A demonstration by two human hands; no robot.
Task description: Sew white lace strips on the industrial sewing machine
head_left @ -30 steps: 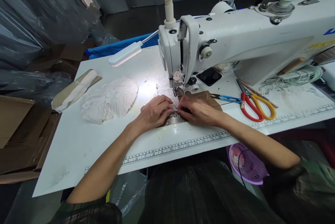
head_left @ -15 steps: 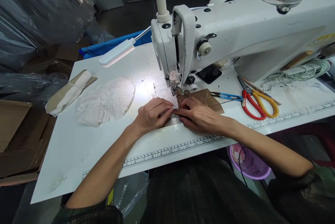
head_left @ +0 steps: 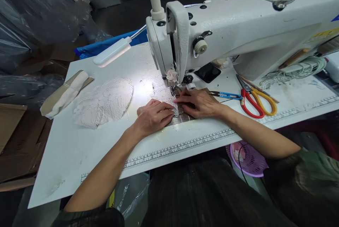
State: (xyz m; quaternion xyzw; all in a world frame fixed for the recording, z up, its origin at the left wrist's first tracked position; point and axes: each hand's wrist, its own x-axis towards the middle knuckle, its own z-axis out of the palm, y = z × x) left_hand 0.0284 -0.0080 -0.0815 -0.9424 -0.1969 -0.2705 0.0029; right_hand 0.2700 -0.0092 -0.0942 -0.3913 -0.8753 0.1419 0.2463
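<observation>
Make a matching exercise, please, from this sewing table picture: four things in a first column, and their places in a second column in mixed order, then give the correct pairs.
Things:
1. left hand
2. scissors with red and yellow handles
3. pile of white lace
4. purple basket

Places:
A. below the table edge, under the right forearm
B. flat on the lace piece in front of the needle
C. on the table, to the right of the right hand
D. on the table, to the left of both hands

Pairs: 1-B, 2-C, 3-D, 4-A
</observation>
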